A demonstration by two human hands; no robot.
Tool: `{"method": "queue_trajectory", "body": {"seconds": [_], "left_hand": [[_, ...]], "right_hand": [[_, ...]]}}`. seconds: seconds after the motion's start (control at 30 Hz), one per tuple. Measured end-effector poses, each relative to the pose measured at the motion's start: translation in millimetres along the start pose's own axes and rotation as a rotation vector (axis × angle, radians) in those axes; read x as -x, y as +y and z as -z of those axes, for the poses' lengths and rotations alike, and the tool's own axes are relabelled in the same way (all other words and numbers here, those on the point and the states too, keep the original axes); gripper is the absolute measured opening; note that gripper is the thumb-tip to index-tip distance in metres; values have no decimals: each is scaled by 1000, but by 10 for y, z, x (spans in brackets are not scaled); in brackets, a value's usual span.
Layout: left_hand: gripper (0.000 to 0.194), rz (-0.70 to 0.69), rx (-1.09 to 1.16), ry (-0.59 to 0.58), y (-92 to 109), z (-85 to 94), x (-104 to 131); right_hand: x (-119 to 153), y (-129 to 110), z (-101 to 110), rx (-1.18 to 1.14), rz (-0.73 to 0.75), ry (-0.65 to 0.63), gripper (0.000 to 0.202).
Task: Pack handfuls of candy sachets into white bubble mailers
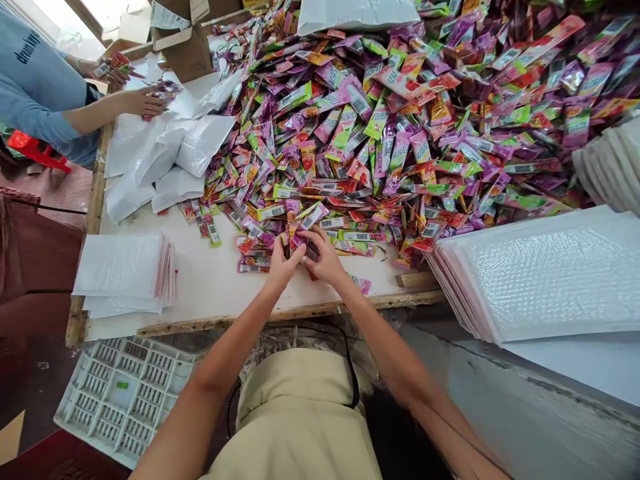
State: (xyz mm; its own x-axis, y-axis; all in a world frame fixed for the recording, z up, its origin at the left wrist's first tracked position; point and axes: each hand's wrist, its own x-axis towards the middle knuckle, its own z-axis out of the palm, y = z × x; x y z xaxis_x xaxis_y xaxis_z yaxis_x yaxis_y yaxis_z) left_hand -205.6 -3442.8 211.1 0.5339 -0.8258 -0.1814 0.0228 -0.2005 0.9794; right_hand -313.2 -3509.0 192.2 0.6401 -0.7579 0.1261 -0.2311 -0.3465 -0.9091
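Both my hands meet at the near edge of a large heap of colourful stick packets (350,127). My left hand (284,265) has its fingers closed around the left side of a small bunch of stick packets (306,225). On the right side of the same bunch, my right hand (324,259) is curled, its thumb close to the left thumb. The packets in the bunch are purple, red and orange, and one shows a barcode. How many are held is hidden by my fingers. More packets lie flat around both hands on the white tabletop (210,287).
Filled white bubble mailers (175,150) lie at the left, above a stack of flat mailers (120,267). Another mailer stack (555,273) stands right. A co-worker's hand (143,101) holds packets at upper left. Below are a cardboard box (187,53) beyond and a plastic crate (125,393) under the table.
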Motion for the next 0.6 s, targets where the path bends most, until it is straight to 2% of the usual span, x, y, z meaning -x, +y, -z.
{"method": "queue_trajectory", "body": {"seconds": [0.1, 0.2, 0.27, 0.33, 0.4, 0.47, 0.53, 0.6], "left_hand": [[50, 112, 350, 58, 174, -58, 140], [47, 203, 397, 58, 284, 76, 305], [48, 238, 238, 56, 262, 340, 421], [58, 197, -94, 145, 170, 705, 530], [81, 104, -478, 235, 54, 1066, 617], [103, 52, -736, 184, -40, 1291, 671], [117, 68, -835, 22, -91, 1296, 672], [121, 105, -861, -75, -107, 1082, 606]], "right_hand": [[71, -243, 135, -74, 90, -30, 45], [147, -435, 348, -56, 147, -126, 42], [265, -427, 515, 6, 163, -226, 38], [449, -308, 672, 118, 110, -277, 32], [657, -148, 776, 256, -29, -224, 34], [824, -25, 790, 399, -198, -133, 50], [890, 25, 700, 520, -318, -95, 75], [833, 25, 534, 572, -367, -78, 85]]}}
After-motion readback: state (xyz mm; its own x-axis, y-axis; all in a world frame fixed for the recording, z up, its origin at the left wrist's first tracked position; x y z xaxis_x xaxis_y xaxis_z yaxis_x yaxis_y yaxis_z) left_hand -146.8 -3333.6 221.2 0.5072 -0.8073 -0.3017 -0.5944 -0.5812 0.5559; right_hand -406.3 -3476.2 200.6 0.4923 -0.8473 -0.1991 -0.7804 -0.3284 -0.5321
